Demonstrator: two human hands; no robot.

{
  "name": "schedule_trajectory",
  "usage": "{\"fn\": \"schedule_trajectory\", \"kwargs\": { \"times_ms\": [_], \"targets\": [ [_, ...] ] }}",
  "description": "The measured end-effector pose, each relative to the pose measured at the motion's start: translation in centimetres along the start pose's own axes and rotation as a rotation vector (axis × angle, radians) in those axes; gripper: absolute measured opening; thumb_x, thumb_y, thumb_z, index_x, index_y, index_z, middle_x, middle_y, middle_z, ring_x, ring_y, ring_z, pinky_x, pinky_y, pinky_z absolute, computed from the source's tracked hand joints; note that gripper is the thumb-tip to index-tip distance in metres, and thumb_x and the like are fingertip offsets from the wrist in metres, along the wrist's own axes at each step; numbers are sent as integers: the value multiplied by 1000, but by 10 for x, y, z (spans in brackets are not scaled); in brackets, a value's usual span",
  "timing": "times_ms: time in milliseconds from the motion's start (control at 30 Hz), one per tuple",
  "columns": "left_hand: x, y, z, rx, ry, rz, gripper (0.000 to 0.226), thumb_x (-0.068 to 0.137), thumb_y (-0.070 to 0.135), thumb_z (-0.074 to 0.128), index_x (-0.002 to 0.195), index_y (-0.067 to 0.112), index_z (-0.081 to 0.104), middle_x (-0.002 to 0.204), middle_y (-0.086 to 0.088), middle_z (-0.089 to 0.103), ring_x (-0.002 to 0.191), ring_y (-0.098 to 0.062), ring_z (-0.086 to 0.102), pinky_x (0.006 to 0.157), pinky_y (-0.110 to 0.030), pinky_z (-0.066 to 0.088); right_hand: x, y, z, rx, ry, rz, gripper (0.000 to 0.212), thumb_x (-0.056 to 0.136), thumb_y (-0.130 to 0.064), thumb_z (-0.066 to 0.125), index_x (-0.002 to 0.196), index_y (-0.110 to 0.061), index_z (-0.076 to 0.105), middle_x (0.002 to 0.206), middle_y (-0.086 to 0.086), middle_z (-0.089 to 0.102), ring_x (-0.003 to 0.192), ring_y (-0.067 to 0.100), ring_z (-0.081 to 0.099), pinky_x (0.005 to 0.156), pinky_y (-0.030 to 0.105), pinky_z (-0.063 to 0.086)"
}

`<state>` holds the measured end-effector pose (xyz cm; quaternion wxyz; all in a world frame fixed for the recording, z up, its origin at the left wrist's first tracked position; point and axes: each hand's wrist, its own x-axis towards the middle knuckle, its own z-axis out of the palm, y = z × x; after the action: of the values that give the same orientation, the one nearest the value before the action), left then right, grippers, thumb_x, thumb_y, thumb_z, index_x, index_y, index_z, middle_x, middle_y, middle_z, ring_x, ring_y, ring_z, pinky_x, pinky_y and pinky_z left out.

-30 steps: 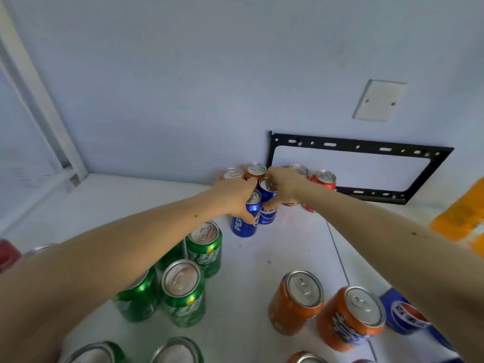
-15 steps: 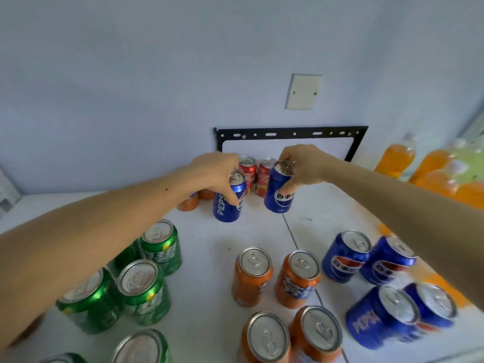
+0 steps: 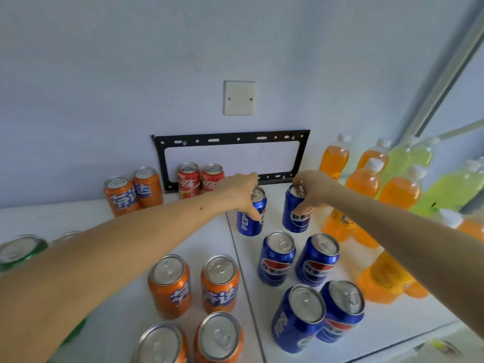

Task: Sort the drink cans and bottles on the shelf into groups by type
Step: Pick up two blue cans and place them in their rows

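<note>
1 blue Pepsi can [image 3: 251,214] is gripped by the left hand [image 3: 239,191], a 2nd Pepsi can [image 3: 296,212] by the right hand [image 3: 311,188]; both are held upright at the white shelf [image 3: 201,239], behind 4 blue cans [image 3: 277,259].

Both hands carried two Pepsi cans [image 3: 251,213] rightward behind the blue group [image 3: 311,289].

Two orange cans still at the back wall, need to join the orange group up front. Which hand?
Left. The left hand is nearer the two orange aluminium cans at the back left, though it grips a blue cola can. The right hand, holding another, would have to cross over.
</note>
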<state>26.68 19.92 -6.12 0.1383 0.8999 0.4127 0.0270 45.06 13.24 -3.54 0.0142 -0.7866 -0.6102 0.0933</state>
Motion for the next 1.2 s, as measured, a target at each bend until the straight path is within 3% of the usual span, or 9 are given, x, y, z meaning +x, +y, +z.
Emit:
{"fn": "schedule_trajectory", "kwargs": {
  "times_ms": [167,267,500,700,833,967,1067,1200],
  "targets": [
    [26,21,18,-3,-16,-14,74,65,46,84,121,18,44,119,-1,61,103,-22,60,76,-35,55,8,28,15,0,-42,13,67,67,-23,86,124,-14,51,121,6,60,111,25,58,77,29,49],
    [33,28,27,9,-54,-14,72,64,47,85,116,19,44,116,0,61,99,-21,59,68,-32,50,11,32,25,-18,-75,15,67,67,-25,86,123,-14,51,120,6,61,109,25,59,77,28,50],
    [38,31,33,-44,-172,-5,78,71,27,84,134,18,41,132,-7,54,113,-25,56,88,-40,54,13,34,27,-112,-171,-1,77,66,-34,86,128,-13,45,123,9,60,108,26,59,86,33,55],
    [31,21,17,-157,-179,-53,90,76,30,80,149,21,29,145,-7,46,126,-25,50,96,-34,47,17,14,-1,-101,-131,-79,79,70,-37,83,134,-11,44,129,10,56,116,28,55,92,36,50],
    [14,-14,-3,-210,-137,-141,99,74,35,82,152,21,22,146,-5,46,125,-22,51,96,-30,47,29,-22,-25,-109,-82,-206,76,73,-43,79,135,-11,46,131,9,55,118,27,52,99,39,45],
    [-1,-67,-18,-97,-3,-203,82,69,36,84,137,19,42,126,-2,57,111,-20,56,92,-35,49,50,-73,-22,-86,-87,-298,80,73,-43,79,137,-13,42,136,8,51,121,27,50,101,41,44],
    [-2,-104,-25,-1,67,-237,80,61,42,86,128,23,46,121,-5,57,102,-19,54,89,-39,50,69,-108,-6,-56,-99,-308,86,72,-40,81,139,-10,37,136,11,50,122,29,50,99,40,45],
    [10,-140,-26,82,57,-266,109,62,44,86,150,22,24,143,-11,38,128,-30,43,102,-45,44,100,-138,18,-22,-114,-254,100,68,-41,84,144,-7,28,138,15,47,123,30,49,96,38,45]
  ]
}}
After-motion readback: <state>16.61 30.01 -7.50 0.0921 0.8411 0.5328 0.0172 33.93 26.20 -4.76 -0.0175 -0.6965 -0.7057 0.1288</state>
